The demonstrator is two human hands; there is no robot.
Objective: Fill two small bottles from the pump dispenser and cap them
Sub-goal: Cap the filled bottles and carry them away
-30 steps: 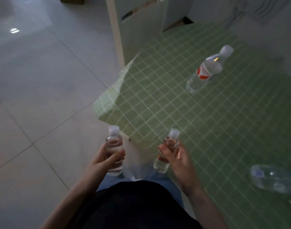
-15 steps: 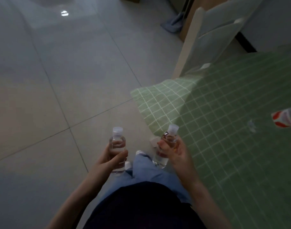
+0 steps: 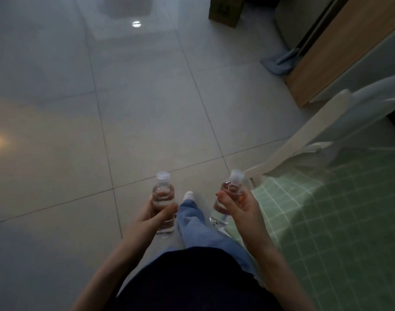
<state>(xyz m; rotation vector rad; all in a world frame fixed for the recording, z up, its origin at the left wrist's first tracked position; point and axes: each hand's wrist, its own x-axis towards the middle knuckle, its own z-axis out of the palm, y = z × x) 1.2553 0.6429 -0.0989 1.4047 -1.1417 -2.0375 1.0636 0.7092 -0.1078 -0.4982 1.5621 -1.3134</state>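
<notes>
Two small clear bottles, one per hand, both capped w/ pale flip-type lids and both held above the tiled floor [image 3: 57,153], not over the surface. Left hand [image 3: 151,215] is wrapped round the left bottle [image 3: 163,205], thumb across the front, fingers showing through the plastic behind; bottle stands upright, clear liquid inside, level approx up to the shoulder. Right hand [image 3: 239,206] is clamped on the right bottle [image 3: 226,198], which tilts w/ its cap leaning to the right and away, base poking out below the thumb; can't tell how full it is. The hands are apart, w/ a blue-jeaned leg [image 3: 198,223] and a white shoe [image 3: 188,195] between them lower down. Right of the right hand, a green checked cloth [image 3: 326,221] covers the surface, its near-left corner hanging just beside that bottle. A pale chair [image 3: 304,140] sits at the cloth's far edge. Further off on the right: a wood-coloured cabinet [image 3: 340,50], a bluish cloth [image 3: 279,62] on the floor by it, and a brown box [image 3: 225,10] at the far edge. Room is dim; light spots reflect off the tiles at left and far.
</notes>
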